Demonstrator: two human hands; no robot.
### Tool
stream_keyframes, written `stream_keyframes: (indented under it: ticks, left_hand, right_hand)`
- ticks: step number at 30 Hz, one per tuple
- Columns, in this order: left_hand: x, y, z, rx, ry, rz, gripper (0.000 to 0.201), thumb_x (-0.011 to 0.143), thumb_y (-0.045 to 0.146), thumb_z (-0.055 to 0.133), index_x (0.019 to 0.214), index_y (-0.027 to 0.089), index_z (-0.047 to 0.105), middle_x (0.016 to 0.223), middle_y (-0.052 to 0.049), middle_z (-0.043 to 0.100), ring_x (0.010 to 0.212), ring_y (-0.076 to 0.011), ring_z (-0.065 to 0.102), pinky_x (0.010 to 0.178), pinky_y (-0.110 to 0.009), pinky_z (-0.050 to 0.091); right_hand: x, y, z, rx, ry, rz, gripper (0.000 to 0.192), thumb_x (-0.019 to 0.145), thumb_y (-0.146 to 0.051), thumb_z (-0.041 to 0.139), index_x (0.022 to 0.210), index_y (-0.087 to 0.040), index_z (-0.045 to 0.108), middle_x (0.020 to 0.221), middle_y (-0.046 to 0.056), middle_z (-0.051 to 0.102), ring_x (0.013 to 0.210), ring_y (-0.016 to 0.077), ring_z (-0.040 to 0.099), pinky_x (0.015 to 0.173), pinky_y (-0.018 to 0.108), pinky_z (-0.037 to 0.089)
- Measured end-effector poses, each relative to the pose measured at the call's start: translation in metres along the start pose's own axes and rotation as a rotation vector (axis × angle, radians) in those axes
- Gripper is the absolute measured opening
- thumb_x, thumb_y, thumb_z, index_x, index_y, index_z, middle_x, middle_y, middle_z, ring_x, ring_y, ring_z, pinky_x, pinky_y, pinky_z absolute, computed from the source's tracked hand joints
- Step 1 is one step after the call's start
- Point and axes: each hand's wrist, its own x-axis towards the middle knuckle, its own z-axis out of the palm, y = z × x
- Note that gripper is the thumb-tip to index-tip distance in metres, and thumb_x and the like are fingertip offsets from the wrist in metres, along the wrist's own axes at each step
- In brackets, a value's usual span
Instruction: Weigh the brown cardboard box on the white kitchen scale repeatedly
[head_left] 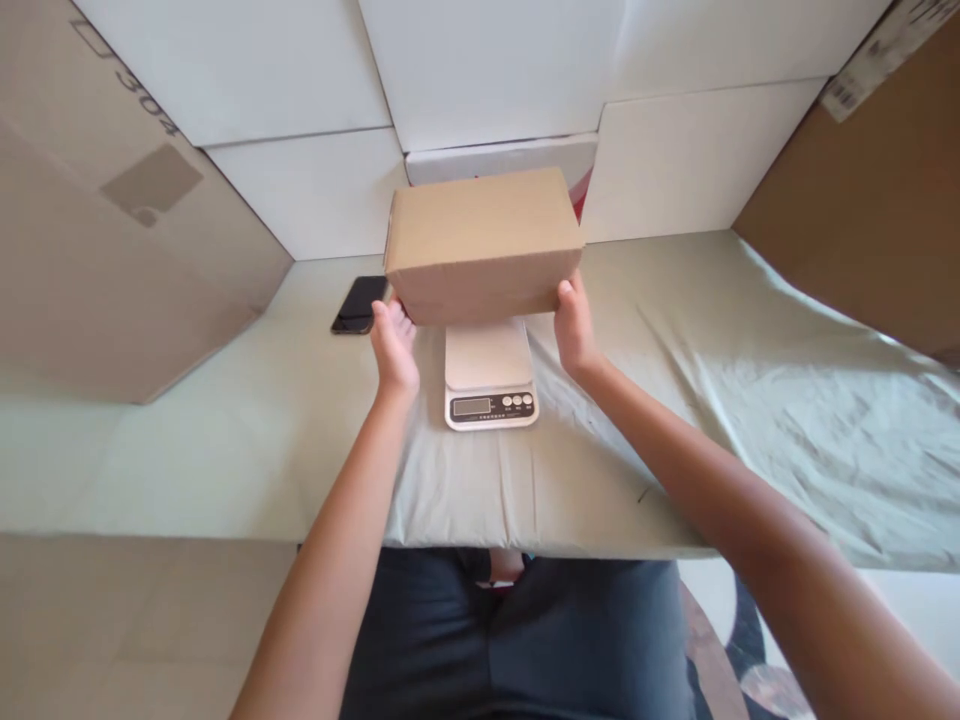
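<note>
The person is holding a closed cardboard box (484, 243) between both hands, at its near bottom corners. The left hand (394, 348) is cupping the box's lower left corner with fingers spread and pressing upward; the right hand (575, 325) is gripping the lower right corner, thumb on the near face. The box is sitting over the far part of a small white kitchen scale (490, 373), whose platform is mostly showing nearer than the box. Whether the box is resting on the platform or hanging just above it cannot be told. The scale's display (471, 406) is too small to read. A black phone (361, 304) is lying just left of the box on the pale green cloth (750, 400) covering the table. White panels (315, 190) and large brown cartons (112, 230) are standing at the far side.
</note>
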Motion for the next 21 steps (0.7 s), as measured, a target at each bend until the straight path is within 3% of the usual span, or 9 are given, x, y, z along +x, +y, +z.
stream_keyframes:
  ticks: [4,9,15,21]
  left_hand:
    - [0.042,-0.034,0.012,-0.027,0.062,-0.129,0.089,0.097,0.085,0.034,0.149,0.020,0.065,0.167,-0.019,0.054,0.159,-0.0277,0.049,0.131,-0.044,0.036]
    - [0.056,-0.063,0.013,-0.022,0.102,-0.226,0.084,0.101,0.078,0.035,0.149,0.016,0.065,0.167,-0.021,0.053,0.157,-0.0263,0.052,0.130,-0.040,0.038]
    - [0.056,-0.063,0.012,-0.023,0.140,-0.304,0.069,0.112,0.059,0.026,0.149,0.014,0.063,0.167,-0.019,0.055,0.155,-0.0233,0.054,0.130,-0.040,0.037]
    - [0.049,-0.055,0.021,-0.062,0.137,-0.257,0.060,0.113,0.052,0.028,0.133,0.014,0.070,0.158,-0.016,0.064,0.148,-0.0211,0.060,0.126,-0.034,0.043]
  right_hand:
    - [0.028,0.037,0.006,0.006,-0.001,0.025,0.097,0.079,-0.091,0.058,0.157,-0.036,0.046,0.167,0.002,0.056,0.167,0.0315,0.036,0.145,0.052,0.020]
    - [0.032,0.061,0.002,0.006,-0.006,0.138,0.105,0.073,-0.096,0.058,0.156,-0.032,0.047,0.168,0.003,0.055,0.167,0.0313,0.037,0.145,0.055,0.021]
    - [0.032,0.064,0.000,0.034,-0.073,0.174,0.101,0.075,-0.091,0.063,0.156,-0.032,0.048,0.167,-0.002,0.057,0.167,0.0303,0.037,0.146,0.051,0.021]
    - [0.033,0.072,-0.005,0.031,-0.109,0.211,0.091,0.085,-0.087,0.053,0.158,-0.032,0.049,0.170,-0.003,0.054,0.170,0.0261,0.034,0.146,0.047,0.021]
